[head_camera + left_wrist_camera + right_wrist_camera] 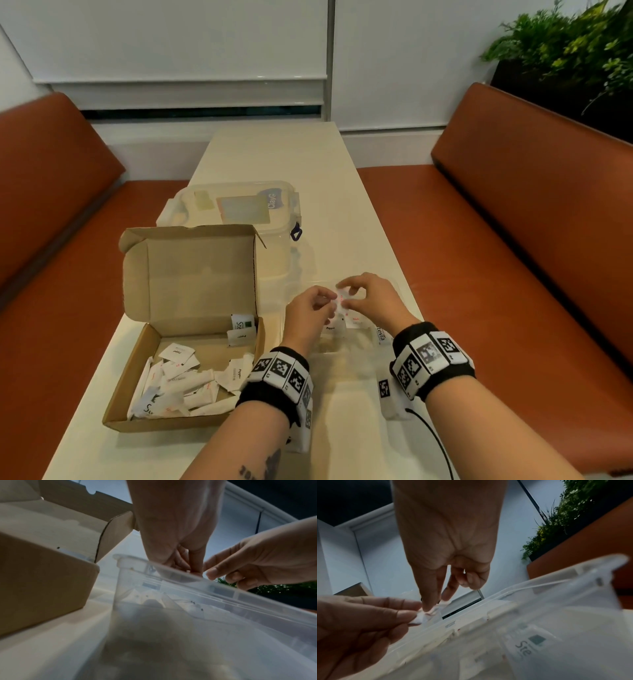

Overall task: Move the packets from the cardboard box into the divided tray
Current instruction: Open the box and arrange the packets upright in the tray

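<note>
An open cardboard box (191, 342) at the left holds several white packets (178, 380). To its right lies the clear divided tray (325, 346), with a pepper packet (330, 327), a red-print packet (356, 320) and a stevia packet (382, 334) in it. Above the tray, my left hand (329, 302) and right hand (346, 294) both pinch one small white packet with red print (342, 298). In the right wrist view, the right hand (435, 605) pinches the packet (428, 615) from above while the left hand (414, 618) pinches its other end. The left wrist view hides the packet behind the tray rim (223, 588).
A clear lidded plastic container (239, 209) stands behind the box, partly hidden by the raised box lid (191, 274). Orange benches (496, 257) run along both sides of the narrow pale table (274, 154). A green plant (565, 44) is at the far right.
</note>
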A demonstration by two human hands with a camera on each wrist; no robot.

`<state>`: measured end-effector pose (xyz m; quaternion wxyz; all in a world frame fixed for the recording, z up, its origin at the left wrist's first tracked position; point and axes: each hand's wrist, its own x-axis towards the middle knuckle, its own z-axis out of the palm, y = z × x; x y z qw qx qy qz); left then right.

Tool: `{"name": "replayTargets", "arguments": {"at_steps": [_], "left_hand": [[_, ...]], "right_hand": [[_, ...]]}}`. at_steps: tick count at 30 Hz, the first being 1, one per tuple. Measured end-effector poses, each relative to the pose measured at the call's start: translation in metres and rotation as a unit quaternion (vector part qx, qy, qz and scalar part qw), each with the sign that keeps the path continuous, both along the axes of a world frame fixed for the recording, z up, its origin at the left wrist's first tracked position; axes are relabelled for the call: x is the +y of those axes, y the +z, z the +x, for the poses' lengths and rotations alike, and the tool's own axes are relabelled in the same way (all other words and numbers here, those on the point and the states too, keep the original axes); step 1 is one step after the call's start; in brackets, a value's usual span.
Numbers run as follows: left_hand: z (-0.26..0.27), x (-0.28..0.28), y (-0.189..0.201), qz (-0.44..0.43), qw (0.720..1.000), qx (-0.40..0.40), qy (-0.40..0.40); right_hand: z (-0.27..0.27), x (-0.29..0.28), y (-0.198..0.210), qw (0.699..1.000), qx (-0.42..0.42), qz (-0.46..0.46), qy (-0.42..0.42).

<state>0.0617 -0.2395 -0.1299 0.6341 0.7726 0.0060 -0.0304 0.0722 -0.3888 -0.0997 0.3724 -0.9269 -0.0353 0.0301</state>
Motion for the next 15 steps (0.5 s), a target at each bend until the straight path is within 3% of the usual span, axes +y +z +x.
{"name": "replayTargets", "arguments": {"at_steps": [3,5,7,11,15], "left_hand": [[-0.003,-0.003,0.001,0.041,0.999,0.003,-0.025],[-0.005,-0.004,0.001,0.042,0.999,0.011,-0.027],[-0.006,-0.002,0.001,0.055,0.998,0.001,-0.007],[-0.006,0.008,0.001,0.177,0.980,-0.061,0.071],[-0.010,0.013,0.000,0.235,0.970,-0.007,0.060]], "right_hand": [[-0.001,-0.003,-0.001,0.998,-0.013,-0.053,0.020],[0.000,-0.006,-0.001,0.999,-0.003,-0.042,0.015],[0.001,-0.011,-0.003,0.999,0.007,-0.039,0.003],[0.000,-0.018,-0.014,0.995,-0.011,-0.080,-0.065],[-0.005,-0.014,-0.030,0.989,-0.023,-0.123,-0.077]]}}
